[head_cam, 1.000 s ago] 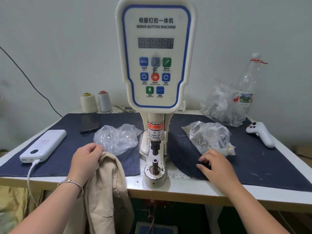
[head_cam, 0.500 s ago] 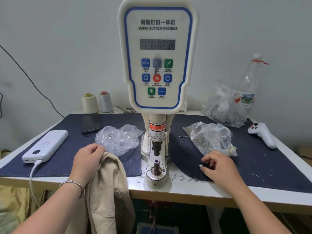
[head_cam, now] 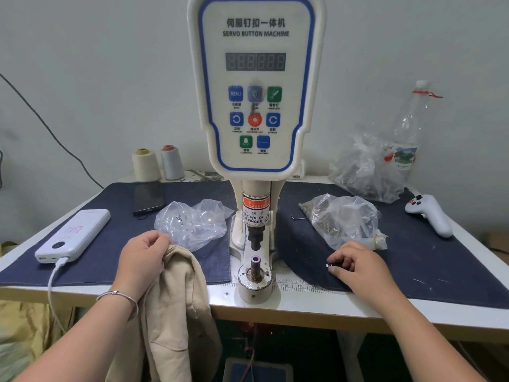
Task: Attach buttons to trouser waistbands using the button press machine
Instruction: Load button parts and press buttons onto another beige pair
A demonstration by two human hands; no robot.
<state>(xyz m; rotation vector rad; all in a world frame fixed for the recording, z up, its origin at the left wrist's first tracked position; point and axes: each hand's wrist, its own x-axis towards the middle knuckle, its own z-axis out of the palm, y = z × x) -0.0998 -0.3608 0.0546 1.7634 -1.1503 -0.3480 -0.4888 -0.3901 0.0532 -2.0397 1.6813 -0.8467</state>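
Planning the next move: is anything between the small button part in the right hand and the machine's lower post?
Nothing visible. The right hand pinches the button part; only bare denim mat and table edge separate it from the lower post.

left hand (head_cam: 141, 257) and right hand (head_cam: 360, 267) both curled, gripping.

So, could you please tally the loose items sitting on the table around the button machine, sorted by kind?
Clear plastic bags: 3
Thread spools: 2
Power bank: 1
Phone: 1
Plastic bottle: 1
White handheld controller: 1
Total: 9
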